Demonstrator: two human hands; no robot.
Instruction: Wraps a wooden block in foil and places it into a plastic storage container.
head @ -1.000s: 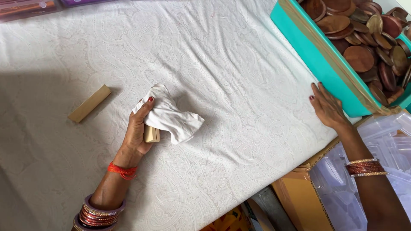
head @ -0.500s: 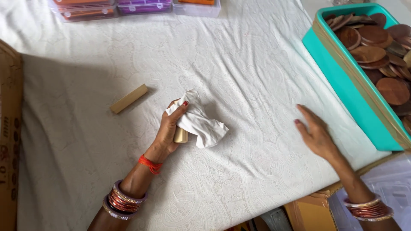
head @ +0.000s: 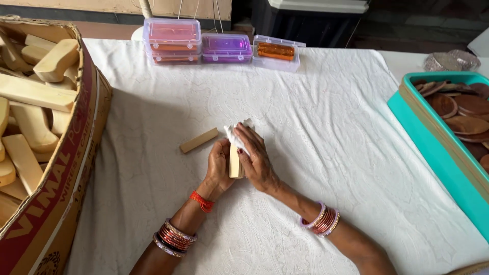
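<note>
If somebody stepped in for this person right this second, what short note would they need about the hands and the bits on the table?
Left hand: grips a small pale wooden block, standing on end on the white tablecloth.
Right hand: presses a white cloth against the block's top and side.
Nearby: a second wooden block lies flat just left of the hands, untouched. A cardboard box of pale wooden pieces sits at far left; a teal tray of brown discs at right.
Done: one block is in hand with cloth on it.
Left: the loose block, not yet picked up.
</note>
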